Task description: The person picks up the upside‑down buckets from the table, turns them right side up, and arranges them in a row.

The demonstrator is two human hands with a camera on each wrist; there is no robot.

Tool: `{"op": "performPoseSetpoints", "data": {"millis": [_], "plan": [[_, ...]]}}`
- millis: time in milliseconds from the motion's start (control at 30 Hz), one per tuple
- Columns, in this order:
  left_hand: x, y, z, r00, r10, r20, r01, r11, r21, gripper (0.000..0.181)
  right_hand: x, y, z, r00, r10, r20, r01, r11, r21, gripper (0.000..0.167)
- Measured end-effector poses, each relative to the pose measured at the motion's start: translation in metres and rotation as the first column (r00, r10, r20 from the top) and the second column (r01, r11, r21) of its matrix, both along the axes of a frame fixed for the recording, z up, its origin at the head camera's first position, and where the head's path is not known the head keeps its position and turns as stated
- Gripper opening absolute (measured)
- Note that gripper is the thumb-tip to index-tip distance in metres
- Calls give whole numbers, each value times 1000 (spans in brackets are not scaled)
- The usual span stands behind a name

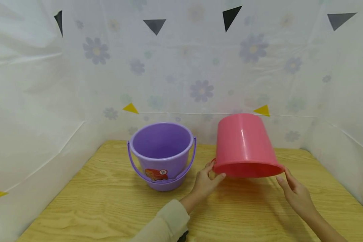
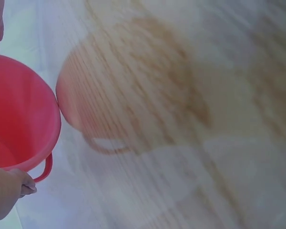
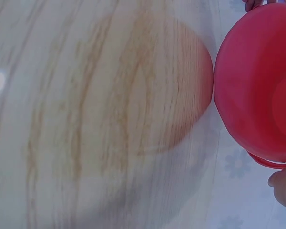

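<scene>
A pinkish-red bucket (image 1: 245,141) is tipped bottom-up at the right of the table, its mouth facing down and toward me. My left hand (image 1: 205,183) grips the rim on the left side, thumb near the front. On the opposite side, my right hand (image 1: 297,195) holds the rim with its fingers, thumb apart in front. Both wrist views look into the bucket's red inside (image 2: 19,109), where the rim meets its reflection on the tabletop. A loop of handle (image 3: 269,163) shows beside the right hand. To the left, a purple bucket (image 1: 166,168) stands upright, its handle hanging in front.
The wood-grain table (image 1: 109,201) has a shiny surface. White sheeting with a flower pattern (image 1: 201,90) closes off the back, and plain white sheets rise at both sides. Yellow and black triangles (image 1: 131,108) are stuck on the sheeting.
</scene>
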State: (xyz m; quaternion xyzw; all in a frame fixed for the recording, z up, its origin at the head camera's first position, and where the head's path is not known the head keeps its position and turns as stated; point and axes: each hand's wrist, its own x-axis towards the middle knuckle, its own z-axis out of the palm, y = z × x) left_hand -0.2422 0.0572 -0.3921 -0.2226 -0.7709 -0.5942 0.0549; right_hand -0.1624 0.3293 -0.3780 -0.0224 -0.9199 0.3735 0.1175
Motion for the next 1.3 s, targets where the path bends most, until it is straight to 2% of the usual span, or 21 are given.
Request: {"op": "performPoseSetpoints", "data": {"millis": [167,300,567,733,967,1200,1300], "plan": [[0,-2,-2,1000,-23,16,23,999,34,62,0,-1,0,1000,-6,-4,6,1000,7,63],[-1,-1,-4,999,-32,0,32,998,53,62,0,0,1,1000,-2,-15,2,1000,-2,62],[-1,-1,1,1000,10,-27,-8,998,57,60,-1,-2,0,997,-1,-78,-2,999,-36,60],[0,-4,-3,999,4,-43,-3,999,34,63,-2,-6,-3,991,23,-133,-31,998,-61,59],[1,-4,-6,998,13,-59,-12,1000,18,64,0,-4,-2,995,27,-96,-31,999,-39,60],[3,-4,-4,997,12,-83,-8,999,44,62,1,-4,-2,993,32,-116,-38,998,-49,61],[4,-4,-1,997,19,-74,-14,997,72,62,2,-5,-2,991,32,-126,-37,998,-45,61]]}}
